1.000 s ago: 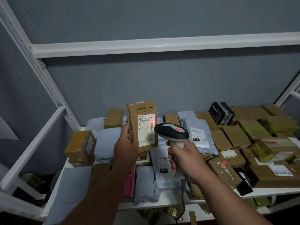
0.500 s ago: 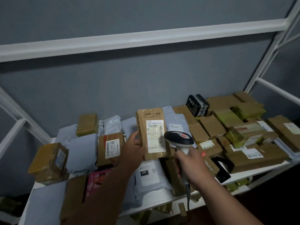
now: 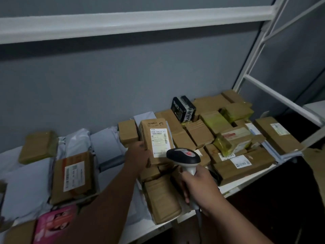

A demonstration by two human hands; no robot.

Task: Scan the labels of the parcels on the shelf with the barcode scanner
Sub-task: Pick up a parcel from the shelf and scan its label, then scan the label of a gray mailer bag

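My left hand grips a tall brown parcel by its left edge, label facing me, low over the pile in the middle of the shelf. My right hand holds the handle of the barcode scanner, whose black head with a red mark sits just right of and below the parcel's white label. Its cable hangs down below my fist. No red light shows on the label.
The white shelf is crowded with brown boxes, grey mailer bags, a black box at the back, a pink packet at the front left and a labelled box. White frame bars stand at right.
The held parcel has come down from in front of the wall toward the pile. The red scan light on its label is gone. My view has swung to the right.
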